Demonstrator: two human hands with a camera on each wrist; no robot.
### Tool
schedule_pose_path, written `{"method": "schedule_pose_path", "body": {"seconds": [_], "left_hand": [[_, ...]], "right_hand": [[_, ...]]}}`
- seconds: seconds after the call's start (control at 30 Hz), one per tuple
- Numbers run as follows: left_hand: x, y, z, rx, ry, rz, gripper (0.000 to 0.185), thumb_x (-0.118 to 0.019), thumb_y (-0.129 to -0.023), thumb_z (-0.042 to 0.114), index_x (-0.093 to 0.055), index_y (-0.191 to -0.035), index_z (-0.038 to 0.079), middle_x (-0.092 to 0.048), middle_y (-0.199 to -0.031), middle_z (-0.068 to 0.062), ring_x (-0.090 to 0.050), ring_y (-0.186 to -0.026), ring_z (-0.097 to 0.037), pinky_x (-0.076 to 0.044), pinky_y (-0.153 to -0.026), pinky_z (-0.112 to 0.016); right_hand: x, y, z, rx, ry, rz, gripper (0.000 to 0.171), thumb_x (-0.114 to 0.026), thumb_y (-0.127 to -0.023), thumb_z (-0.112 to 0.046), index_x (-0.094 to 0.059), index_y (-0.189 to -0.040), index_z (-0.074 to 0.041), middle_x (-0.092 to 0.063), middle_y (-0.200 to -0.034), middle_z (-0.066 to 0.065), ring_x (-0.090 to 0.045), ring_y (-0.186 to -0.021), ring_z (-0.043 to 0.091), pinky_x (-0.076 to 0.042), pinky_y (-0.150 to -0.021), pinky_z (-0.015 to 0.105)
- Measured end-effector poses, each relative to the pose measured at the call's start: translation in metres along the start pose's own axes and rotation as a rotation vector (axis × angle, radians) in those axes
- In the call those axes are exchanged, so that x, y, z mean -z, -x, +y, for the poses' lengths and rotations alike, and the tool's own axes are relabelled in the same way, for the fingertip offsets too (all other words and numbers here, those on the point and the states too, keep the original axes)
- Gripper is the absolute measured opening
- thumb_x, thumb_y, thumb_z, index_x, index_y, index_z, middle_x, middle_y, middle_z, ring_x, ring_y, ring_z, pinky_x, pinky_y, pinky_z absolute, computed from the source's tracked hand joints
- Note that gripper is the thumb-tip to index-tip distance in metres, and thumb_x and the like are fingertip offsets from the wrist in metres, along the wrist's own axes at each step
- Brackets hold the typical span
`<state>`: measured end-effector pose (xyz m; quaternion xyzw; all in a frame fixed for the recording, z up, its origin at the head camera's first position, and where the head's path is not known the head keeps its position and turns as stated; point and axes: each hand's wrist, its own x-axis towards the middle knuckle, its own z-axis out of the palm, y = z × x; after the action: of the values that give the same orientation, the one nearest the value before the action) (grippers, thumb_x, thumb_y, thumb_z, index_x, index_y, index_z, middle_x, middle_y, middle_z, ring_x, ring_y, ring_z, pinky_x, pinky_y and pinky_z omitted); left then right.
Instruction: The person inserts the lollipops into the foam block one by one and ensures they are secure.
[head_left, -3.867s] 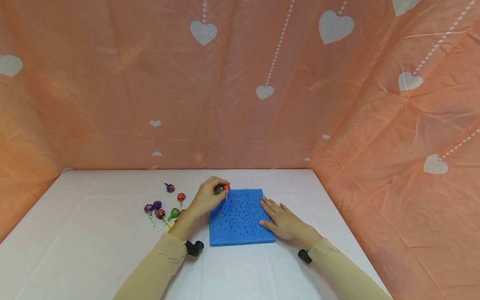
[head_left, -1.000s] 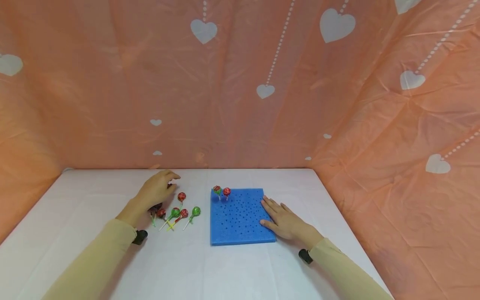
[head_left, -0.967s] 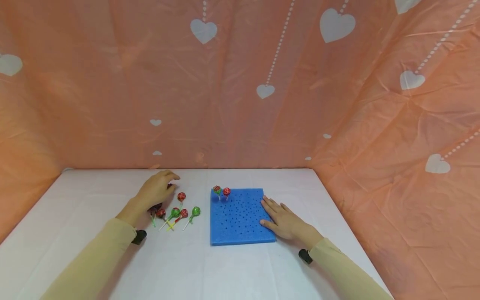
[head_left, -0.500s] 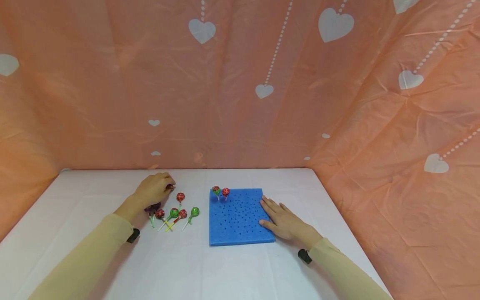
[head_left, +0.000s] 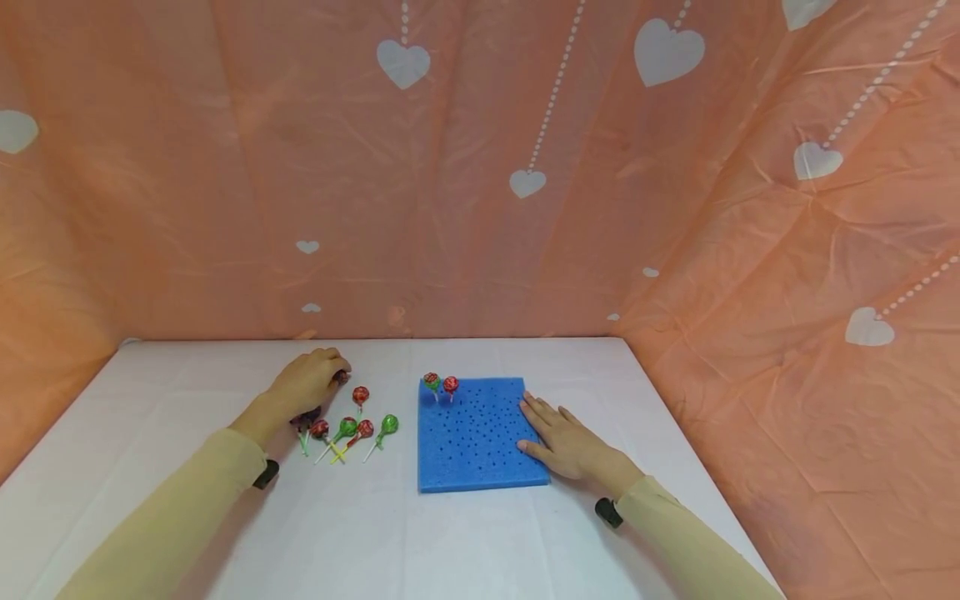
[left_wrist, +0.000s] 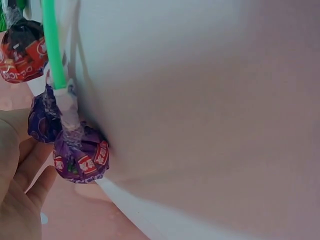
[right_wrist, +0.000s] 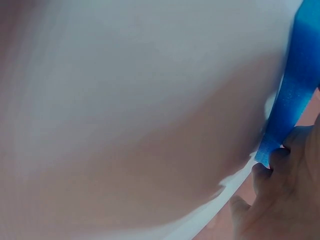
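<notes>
Purple lollipop: on the table, under the fingertips of the curled left hand.
Right hand: flat, fingers straight, pressing the blue foam board.

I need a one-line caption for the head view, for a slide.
Left hand grips a purple lollipop beside loose lollipops; right hand rests flat on the blue foam board holding two lollipops.

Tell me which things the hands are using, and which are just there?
In use:
left hand curled over a purple lollipop
right hand flat on the blue foam board
two lollipops standing in the board
loose lollipops on the table

Just there:
white table
orange heart curtain
</notes>
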<state>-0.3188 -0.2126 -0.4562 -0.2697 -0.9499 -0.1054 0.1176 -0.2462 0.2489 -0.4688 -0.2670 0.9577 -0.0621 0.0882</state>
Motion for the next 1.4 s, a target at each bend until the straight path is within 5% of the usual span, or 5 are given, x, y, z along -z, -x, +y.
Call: {"method": "schedule_pose_path", "body": {"seconds": [0.47,1.4], "left_hand": [[0.002,0.004,0.006,0.027,0.069,0.045,0.024,-0.076,-0.091,0.004,-0.07,-0.113,-0.004,-0.066,-0.109,-0.019,-0.066,-0.101,-0.039,-0.054,-0.091,-0.056],[0.016,-0.008,0.065,0.121,0.412,0.219,0.028,-0.07,-0.099,0.009,-0.06,-0.123,0.0,-0.061,-0.119,-0.016,-0.063,-0.111,-0.036,-0.052,-0.1,-0.055]], "right_hand": [[0.001,0.0,-0.001,-0.025,0.008,-0.015,0.078,-0.04,-0.109,-0.054,-0.015,-0.166,-0.008,-0.009,-0.174,0.01,-0.016,-0.159,0.033,-0.016,-0.127,0.056],[0.001,0.0,-0.002,-0.006,-0.005,-0.006,0.077,-0.039,-0.11,-0.053,-0.017,-0.166,-0.005,-0.011,-0.174,0.012,-0.018,-0.158,0.035,-0.016,-0.126,0.058]]}}
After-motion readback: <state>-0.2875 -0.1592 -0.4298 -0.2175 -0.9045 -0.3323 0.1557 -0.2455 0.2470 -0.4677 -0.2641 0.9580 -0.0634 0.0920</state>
